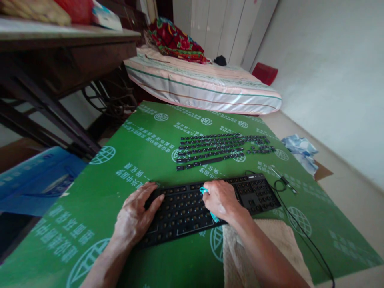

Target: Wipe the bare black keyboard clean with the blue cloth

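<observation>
A black keyboard [255, 194] with its keycaps taken off lies on a green printed sheet [144, 148]. My left hand [136, 212] rests flat on the keyboard's left end, fingers spread. My right hand [220, 200] is closed round a small light-blue tool [204, 190], held over the keyboard's middle. Rows of removed black keycaps [222, 149] are laid out on the sheet just beyond the keyboard.
The keyboard's black cable [303, 232] runs off to the right. A beige cloth [279, 240] lies under my right forearm. A mattress [204, 86] lies behind, a dark wooden table [60, 52] at the left, and a blue box [33, 180] beside the sheet.
</observation>
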{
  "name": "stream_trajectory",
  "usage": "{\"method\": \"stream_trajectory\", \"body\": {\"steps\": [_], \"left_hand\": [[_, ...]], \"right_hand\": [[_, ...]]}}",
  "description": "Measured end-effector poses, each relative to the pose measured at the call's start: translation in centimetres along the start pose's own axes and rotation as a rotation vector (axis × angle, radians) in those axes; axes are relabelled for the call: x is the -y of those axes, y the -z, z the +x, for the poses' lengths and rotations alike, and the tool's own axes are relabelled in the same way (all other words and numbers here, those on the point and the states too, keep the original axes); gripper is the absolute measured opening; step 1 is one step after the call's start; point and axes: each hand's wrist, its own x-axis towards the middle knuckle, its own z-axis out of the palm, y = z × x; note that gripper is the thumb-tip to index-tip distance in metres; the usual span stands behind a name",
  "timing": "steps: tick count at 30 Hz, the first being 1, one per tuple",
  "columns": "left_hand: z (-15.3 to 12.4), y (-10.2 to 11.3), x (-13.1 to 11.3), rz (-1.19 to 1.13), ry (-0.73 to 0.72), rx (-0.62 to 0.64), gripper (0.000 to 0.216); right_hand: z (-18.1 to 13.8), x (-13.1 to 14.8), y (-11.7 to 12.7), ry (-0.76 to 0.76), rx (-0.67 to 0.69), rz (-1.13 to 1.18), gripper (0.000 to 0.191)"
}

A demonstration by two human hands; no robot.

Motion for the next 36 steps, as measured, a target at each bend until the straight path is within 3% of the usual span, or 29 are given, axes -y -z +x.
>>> {"method": "stream_trajectory", "body": {"steps": [9,13,20,36], "left_hand": [[-0.2,0.2,-0.1,-0.016,-0.032,-0.022,0.054],[-0.3,0.1,-0.1,-0.020,-0.031,-0.028,0.052],[-0.4,0.2,-0.5,-0.023,-0.003,-0.014,0.049],[-0.7,0.2,-0.5,-0.063,0.056,0.004,0.044]], "right_hand": [[0.6,6.1,0.0,0.213,0.003,0.072,0.020],[0.9,5.6,0.0,0.215,0.006,0.068,0.021],[0.3,2.2,0.0,0.016,0.015,0.001,0.022],[1.1,9.6,-0.6,0.297,0.025,0.098,0.026]]}}
